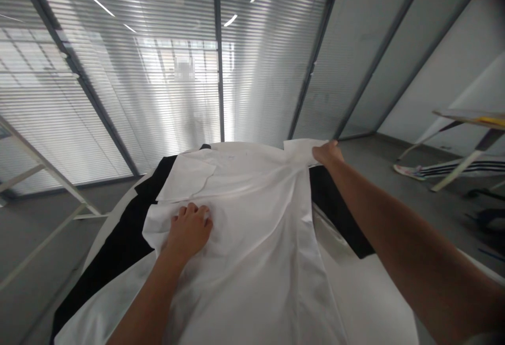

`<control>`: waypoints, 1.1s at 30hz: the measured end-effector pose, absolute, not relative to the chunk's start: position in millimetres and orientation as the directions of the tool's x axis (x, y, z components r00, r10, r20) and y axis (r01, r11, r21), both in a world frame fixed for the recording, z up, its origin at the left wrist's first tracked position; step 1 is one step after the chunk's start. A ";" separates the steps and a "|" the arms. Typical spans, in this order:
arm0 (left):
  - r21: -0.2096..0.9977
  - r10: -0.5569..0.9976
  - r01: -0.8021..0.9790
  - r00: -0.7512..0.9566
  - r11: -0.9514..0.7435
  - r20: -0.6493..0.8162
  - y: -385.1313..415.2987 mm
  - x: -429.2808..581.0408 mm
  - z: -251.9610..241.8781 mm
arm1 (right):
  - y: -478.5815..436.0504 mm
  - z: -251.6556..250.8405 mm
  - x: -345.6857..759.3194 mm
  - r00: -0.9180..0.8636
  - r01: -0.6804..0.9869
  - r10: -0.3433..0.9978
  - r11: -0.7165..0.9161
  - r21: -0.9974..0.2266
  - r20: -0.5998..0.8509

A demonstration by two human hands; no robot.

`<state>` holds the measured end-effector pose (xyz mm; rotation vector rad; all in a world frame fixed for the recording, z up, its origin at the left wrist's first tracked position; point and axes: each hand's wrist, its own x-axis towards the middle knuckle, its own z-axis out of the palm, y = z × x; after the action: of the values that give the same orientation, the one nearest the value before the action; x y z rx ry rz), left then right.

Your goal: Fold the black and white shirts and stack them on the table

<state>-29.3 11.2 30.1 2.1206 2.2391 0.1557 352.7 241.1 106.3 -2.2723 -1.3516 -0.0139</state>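
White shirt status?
Left hand flat on white button-front shirt. Right hand pinching its far edge. Black fabric beneath.

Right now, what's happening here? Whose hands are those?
A person is handling a white shirt spread over a black and white surface. Their left hand presses flat on the shirt, and their right hand holds its far edge. Behind it stands a glass wall with blinds.
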 end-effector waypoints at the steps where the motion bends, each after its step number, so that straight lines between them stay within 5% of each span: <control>1: 0.110 0.998 0.993 -0.054 0.050 0.032 11.3 -29.5 29.7 | 239.2 102.0 350.5 0.562 0.800 0.785 -0.437 -0.411 0.261; 6: 0.107 0.997 0.993 -0.045 0.039 0.055 11.3 -30.2 28.9 | 227.2 90.5 317.7 0.417 0.907 0.806 -0.339 -0.249 0.420; 11: 0.108 0.997 0.993 -0.053 0.047 0.053 11.4 -30.3 29.2 | 192.3 79.1 254.5 -0.026 0.996 0.971 0.044 -0.072 0.240; 17: 0.114 0.996 0.991 -0.077 0.070 0.052 12.2 -28.9 29.3 | 115.6 26.5 175.6 -0.296 0.945 0.931 0.318 -0.076 0.215; 28: 0.256 0.973 0.948 -0.215 0.189 0.079 35.5 -42.3 41.4 | 89.1 -10.4 166.1 -0.392 0.903 0.898 0.417 -0.102 0.203; 33: 0.030 0.959 0.970 -0.241 0.239 0.152 67.5 -54.2 54.3 | 87.7 -6.9 169.1 -0.419 0.888 0.891 0.443 -0.124 0.176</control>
<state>-54.2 67.5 54.3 1.9935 2.5511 0.1904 169.1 87.7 -6.9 -1.5530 -2.4781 0.0175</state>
